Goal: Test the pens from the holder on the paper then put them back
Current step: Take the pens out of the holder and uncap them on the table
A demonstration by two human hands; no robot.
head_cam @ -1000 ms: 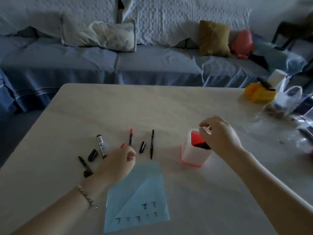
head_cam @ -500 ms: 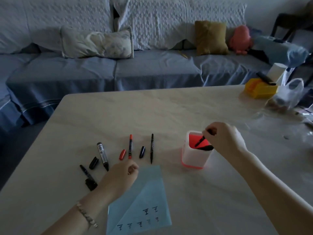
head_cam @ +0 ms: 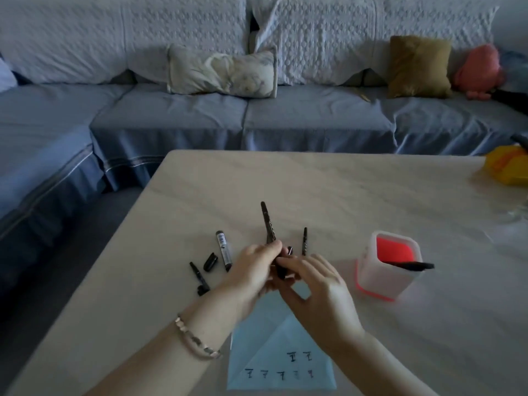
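Both hands meet over the table's middle around one black pen [head_cam: 268, 224]. My left hand [head_cam: 254, 277] grips its barrel, which points up and away. My right hand [head_cam: 317, 290] pinches the pen's lower end, where a dark cap shows. The white pen holder [head_cam: 387, 274] with a red inside stands to the right, one black pen [head_cam: 411, 265] lying across its rim. The blue paper [head_cam: 281, 364] with several black test marks lies below my hands.
Loose on the table [head_cam: 314, 184] to the left lie a thick marker [head_cam: 223, 248], a black cap [head_cam: 210, 261] and a small black pen [head_cam: 198, 277]. Another thin pen [head_cam: 304, 240] lies behind my hands. A yellow object [head_cam: 507, 167] sits at the far right edge. A sofa runs behind.
My right hand left the holder carrying a black pen and came to the middle. My left hand rose from the table to grip that pen. The view shifted left.
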